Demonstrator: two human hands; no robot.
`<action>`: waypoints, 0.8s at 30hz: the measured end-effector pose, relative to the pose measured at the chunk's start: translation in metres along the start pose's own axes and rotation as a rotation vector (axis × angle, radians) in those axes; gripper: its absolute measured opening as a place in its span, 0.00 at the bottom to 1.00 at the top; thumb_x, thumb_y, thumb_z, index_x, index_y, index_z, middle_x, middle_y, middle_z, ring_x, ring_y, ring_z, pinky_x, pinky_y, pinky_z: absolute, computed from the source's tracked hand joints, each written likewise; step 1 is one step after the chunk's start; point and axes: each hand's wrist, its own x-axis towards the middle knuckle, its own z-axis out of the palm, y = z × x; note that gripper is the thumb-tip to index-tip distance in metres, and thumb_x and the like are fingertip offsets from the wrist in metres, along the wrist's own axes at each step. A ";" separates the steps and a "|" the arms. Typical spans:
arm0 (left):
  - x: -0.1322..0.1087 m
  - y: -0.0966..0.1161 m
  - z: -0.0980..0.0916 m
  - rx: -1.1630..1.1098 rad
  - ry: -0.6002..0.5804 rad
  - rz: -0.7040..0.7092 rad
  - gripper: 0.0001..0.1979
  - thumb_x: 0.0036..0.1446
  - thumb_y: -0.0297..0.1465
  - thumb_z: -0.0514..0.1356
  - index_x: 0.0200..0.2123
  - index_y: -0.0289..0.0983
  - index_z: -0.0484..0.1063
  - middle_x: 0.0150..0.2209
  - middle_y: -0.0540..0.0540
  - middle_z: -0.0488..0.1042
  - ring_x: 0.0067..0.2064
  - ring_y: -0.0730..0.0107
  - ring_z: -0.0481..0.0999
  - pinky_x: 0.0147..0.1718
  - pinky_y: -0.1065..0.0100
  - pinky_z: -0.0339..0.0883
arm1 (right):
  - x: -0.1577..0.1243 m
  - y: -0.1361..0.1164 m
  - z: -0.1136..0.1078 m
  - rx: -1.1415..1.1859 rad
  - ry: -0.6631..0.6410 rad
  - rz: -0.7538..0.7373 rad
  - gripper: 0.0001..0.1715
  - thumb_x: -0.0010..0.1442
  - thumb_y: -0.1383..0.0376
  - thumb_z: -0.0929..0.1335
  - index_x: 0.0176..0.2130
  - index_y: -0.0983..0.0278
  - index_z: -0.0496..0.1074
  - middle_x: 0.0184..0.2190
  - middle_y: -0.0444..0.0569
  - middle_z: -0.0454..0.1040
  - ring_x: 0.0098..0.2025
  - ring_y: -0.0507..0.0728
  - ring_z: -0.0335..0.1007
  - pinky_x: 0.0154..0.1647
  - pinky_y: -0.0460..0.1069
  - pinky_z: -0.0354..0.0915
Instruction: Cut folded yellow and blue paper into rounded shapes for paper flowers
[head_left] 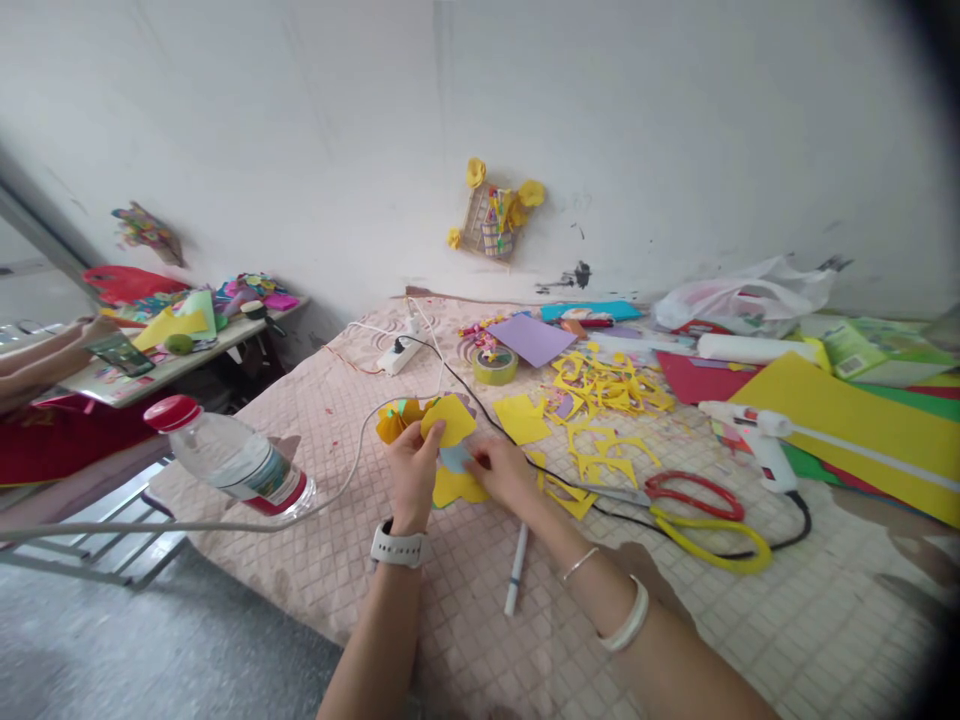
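Note:
My left hand [413, 462] pinches a yellow paper cutout [450, 418] with rounded edges between thumb and fingers. An orange-yellow paper flower [396, 420] shows just behind that hand. My right hand [506, 470] has its fingertips closed at the edge of a pale blue paper piece [453, 459], which lies between the two hands. Below it, more yellow paper [457, 489] rests on the table, partly covered. A white pen [516, 570] lies beside my right wrist. Scissors [697, 520] with one red and one yellow handle lie to the right.
A glue gun [757, 440] with a black cord lies right, by coloured sheets [870, 425]. Yellow scraps [607, 385], a tape roll [495, 366] and a power strip [397, 355] are farther back. A water bottle [232, 460] stands left near a white cable. Another person's arms [45, 355] are far left.

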 end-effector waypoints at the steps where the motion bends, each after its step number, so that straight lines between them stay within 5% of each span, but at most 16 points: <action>1: 0.001 -0.001 0.000 -0.004 -0.001 0.000 0.13 0.50 0.39 0.65 0.24 0.35 0.72 0.22 0.52 0.67 0.25 0.73 0.67 0.23 0.72 0.62 | 0.000 0.003 -0.002 0.022 -0.015 0.001 0.13 0.64 0.61 0.69 0.30 0.66 0.72 0.28 0.43 0.74 0.30 0.52 0.71 0.36 0.50 0.69; 6: 0.004 -0.006 -0.002 -0.008 0.020 -0.002 0.15 0.50 0.41 0.65 0.24 0.35 0.71 0.22 0.52 0.67 0.25 0.72 0.68 0.25 0.71 0.65 | 0.002 0.020 -0.015 0.142 -0.012 0.032 0.15 0.67 0.59 0.67 0.32 0.68 0.72 0.25 0.40 0.72 0.24 0.49 0.69 0.26 0.46 0.68; 11: 0.001 -0.003 0.000 0.014 0.036 -0.007 0.15 0.50 0.40 0.65 0.22 0.36 0.68 0.20 0.53 0.63 0.23 0.75 0.64 0.21 0.74 0.59 | 0.004 0.024 -0.027 0.214 0.222 0.053 0.24 0.70 0.57 0.62 0.25 0.65 0.66 0.20 0.38 0.64 0.21 0.49 0.63 0.24 0.45 0.61; 15: -0.006 0.000 0.009 0.036 -0.067 -0.038 0.17 0.46 0.39 0.67 0.18 0.35 0.65 0.17 0.56 0.57 0.20 0.79 0.56 0.18 0.75 0.48 | 0.000 0.016 -0.025 0.213 0.368 0.026 0.27 0.69 0.55 0.55 0.20 0.60 0.56 0.17 0.41 0.62 0.22 0.52 0.61 0.24 0.47 0.54; 24: -0.012 0.001 0.018 0.003 -0.250 -0.089 0.17 0.45 0.43 0.66 0.21 0.34 0.70 0.19 0.54 0.63 0.21 0.77 0.59 0.19 0.75 0.52 | -0.007 0.012 -0.018 0.029 0.490 0.047 0.24 0.68 0.56 0.54 0.22 0.58 0.55 0.17 0.46 0.66 0.22 0.55 0.60 0.26 0.50 0.48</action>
